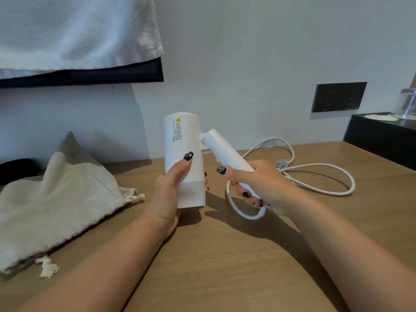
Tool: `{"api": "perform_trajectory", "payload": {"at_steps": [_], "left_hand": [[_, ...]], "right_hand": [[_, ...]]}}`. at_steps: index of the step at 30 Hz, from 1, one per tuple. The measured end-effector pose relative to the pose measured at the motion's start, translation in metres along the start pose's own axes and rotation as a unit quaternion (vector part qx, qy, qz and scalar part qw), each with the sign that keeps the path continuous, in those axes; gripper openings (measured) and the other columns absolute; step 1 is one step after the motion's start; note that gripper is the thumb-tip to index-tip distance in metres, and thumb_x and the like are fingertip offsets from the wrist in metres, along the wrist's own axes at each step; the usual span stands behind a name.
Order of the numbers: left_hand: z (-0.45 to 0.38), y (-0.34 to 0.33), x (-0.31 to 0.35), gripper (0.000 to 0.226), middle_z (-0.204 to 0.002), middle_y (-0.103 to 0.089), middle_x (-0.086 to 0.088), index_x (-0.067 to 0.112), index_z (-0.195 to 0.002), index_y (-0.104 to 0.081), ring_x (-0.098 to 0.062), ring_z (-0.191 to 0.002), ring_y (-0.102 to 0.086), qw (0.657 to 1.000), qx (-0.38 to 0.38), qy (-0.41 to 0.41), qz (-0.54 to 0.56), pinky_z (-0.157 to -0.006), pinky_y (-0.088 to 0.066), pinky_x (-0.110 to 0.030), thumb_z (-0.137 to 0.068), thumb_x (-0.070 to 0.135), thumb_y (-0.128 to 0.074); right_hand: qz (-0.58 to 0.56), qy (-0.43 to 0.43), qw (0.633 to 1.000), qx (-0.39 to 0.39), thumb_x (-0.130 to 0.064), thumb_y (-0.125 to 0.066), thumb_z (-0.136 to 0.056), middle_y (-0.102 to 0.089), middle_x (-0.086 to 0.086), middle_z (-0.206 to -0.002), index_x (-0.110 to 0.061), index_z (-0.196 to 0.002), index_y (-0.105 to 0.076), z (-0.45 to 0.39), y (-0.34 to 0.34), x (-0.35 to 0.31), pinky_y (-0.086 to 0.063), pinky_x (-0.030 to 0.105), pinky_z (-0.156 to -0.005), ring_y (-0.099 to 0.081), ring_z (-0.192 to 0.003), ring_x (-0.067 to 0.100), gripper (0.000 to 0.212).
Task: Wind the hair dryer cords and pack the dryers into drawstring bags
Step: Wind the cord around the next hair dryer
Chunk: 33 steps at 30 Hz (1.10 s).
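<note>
Cord, white and round (315, 176), trails toward the table's (225, 255) right edge from the right hand (258, 183), whose grip wraps the white plastic hair dryer's (183, 154) handle; left hand (166, 194) grips its barrel.

Left hand (167, 194): palm and most fingers hidden behind hair dryer (183, 158) barrel, only thumb and some fingertips show. Right hand (258, 185) covers lower handle; where cord (319, 176) leaves the handle is hidden under the fingers. Warning label (177, 130) text too small to read. Plug (282, 163) partly hidden behind right hand and cord loops, prongs not visible. Drawstring bag (58, 199) cut off at left edge; contents can't tell. Dark object (15, 168) far left behind the bag, mostly hidden, unidentifiable. Towel (74, 30) cut off by top and left edges. Glass (406, 103) cut off at right edge, blurred. Black tray (380, 136) runs off right edge. Both forearms cut by bottom edge.
</note>
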<state>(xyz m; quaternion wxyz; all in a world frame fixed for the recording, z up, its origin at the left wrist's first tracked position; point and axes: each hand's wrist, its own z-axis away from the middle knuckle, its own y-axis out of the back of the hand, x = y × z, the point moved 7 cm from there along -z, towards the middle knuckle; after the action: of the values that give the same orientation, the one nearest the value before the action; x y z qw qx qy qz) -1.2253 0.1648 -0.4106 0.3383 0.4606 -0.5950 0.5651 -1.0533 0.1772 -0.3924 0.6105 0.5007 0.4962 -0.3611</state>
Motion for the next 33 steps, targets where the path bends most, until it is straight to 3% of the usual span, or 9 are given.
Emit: {"api": "perform_trajectory", "payload": {"at_steps": [5,8,12,18,22,26,28,30,33], "left_hand": [[0.008,-0.017,-0.008,0.023,-0.099,-0.074,-0.017,0.02,-0.099,-0.069,-0.036,-0.093,-0.07,0.996,0.036,0.013,0.076,-0.088,-0.054,-0.056,-0.082,0.037,-0.068],[0.011,-0.022,-0.007,0.013,-0.088,-0.075,-0.012,0.023,-0.091,-0.068,-0.034,-0.087,-0.071,0.995,0.042,0.008,0.092,-0.087,-0.054,-0.058,-0.086,0.035,-0.065],[0.013,-0.017,-0.008,0.016,-0.08,-0.073,-0.009,0.022,-0.094,-0.067,-0.026,-0.077,-0.07,0.994,0.063,0.012,0.086,-0.08,-0.058,-0.046,-0.087,0.036,-0.063],[0.011,-0.012,-0.011,0.014,-0.085,-0.075,-0.008,0.023,-0.087,-0.07,-0.026,-0.081,-0.071,0.99,0.084,0.017,0.115,-0.084,-0.057,-0.049,-0.086,0.037,-0.065],[0.008,-0.013,-0.004,0.026,-0.076,-0.073,-0.006,0.02,-0.099,-0.064,-0.021,-0.069,-0.07,0.989,0.063,0.007,0.135,-0.074,-0.057,-0.042,-0.091,0.043,-0.057],[0.003,-0.016,0.006,0.041,-0.099,-0.074,-0.003,0.024,-0.119,-0.059,-0.021,-0.092,-0.069,0.996,-0.013,0.007,0.082,-0.074,-0.054,-0.039,-0.087,0.049,-0.051],[0.0,-0.013,0.009,0.048,-0.108,-0.073,-0.005,0.026,-0.12,-0.059,-0.028,-0.103,-0.068,0.998,-0.033,0.013,0.053,-0.086,-0.054,-0.05,-0.08,0.051,-0.053],[-0.003,-0.003,0.012,0.034,-0.109,-0.071,-0.007,0.026,-0.113,-0.059,-0.032,-0.101,-0.068,0.999,-0.022,0.018,0.037,-0.09,-0.053,-0.054,-0.088,0.047,-0.052],[-0.008,0.017,0.013,0.029,-0.107,-0.068,-0.008,0.025,-0.107,-0.06,-0.025,-0.087,-0.07,0.999,0.005,0.022,-0.027,-0.072,-0.06,-0.044,-0.088,0.047,-0.059]], "right_hand": [[-0.082,0.046,0.994,0.047,-0.043,-0.067,-0.084,-0.053,0.007,-0.072,-0.014,-0.097,-0.06,0.002,-0.025,-0.006,-0.043,0.02,-0.043,-0.047,-0.044,0.007,0.033],[-0.072,0.06,0.994,0.054,-0.045,-0.063,-0.087,-0.052,0.007,-0.069,-0.011,-0.099,-0.061,0.003,-0.028,-0.01,-0.042,0.019,-0.041,-0.045,-0.038,0.005,0.036],[0.035,0.08,0.994,0.062,-0.051,-0.046,-0.094,-0.056,0.006,-0.065,-0.022,-0.089,-0.055,0.006,-0.027,-0.011,-0.048,0.024,-0.046,-0.052,-0.044,0.011,0.031],[0.138,0.13,0.975,0.115,-0.056,-0.035,-0.096,-0.057,-0.001,-0.082,-0.024,-0.11,-0.05,-0.002,-0.035,-0.006,-0.054,0.034,-0.062,-0.059,-0.071,0.016,0.038],[-0.068,0.099,0.992,0.038,-0.041,-0.051,-0.095,-0.059,0.007,-0.075,-0.019,-0.113,-0.05,-0.003,-0.033,-0.005,-0.049,0.029,-0.049,-0.055,-0.049,0.016,0.029],[-0.2,0.141,0.968,0.063,-0.024,-0.066,-0.087,-0.058,0.009,-0.063,-0.011,-0.104,-0.062,-0.005,0.004,-0.017,-0.037,0.022,-0.038,-0.041,-0.037,0.015,0.021],[-0.224,0.152,0.96,0.073,-0.023,-0.071,-0.078,-0.054,0.009,-0.061,-0.008,-0.099,-0.068,-0.005,0.023,-0.018,-0.031,0.018,-0.036,-0.035,-0.035,0.012,0.026],[-0.212,0.15,0.964,0.057,-0.027,-0.072,-0.072,-0.052,0.009,-0.062,-0.008,-0.1,-0.07,-0.003,0.032,-0.018,-0.028,0.018,-0.036,-0.031,-0.036,0.011,0.034],[-0.163,0.128,0.978,0.032,-0.032,-0.072,-0.068,-0.053,0.01,-0.064,-0.01,-0.097,-0.072,-0.002,0.032,-0.015,-0.027,0.017,-0.036,-0.03,-0.038,0.01,0.036]]}}
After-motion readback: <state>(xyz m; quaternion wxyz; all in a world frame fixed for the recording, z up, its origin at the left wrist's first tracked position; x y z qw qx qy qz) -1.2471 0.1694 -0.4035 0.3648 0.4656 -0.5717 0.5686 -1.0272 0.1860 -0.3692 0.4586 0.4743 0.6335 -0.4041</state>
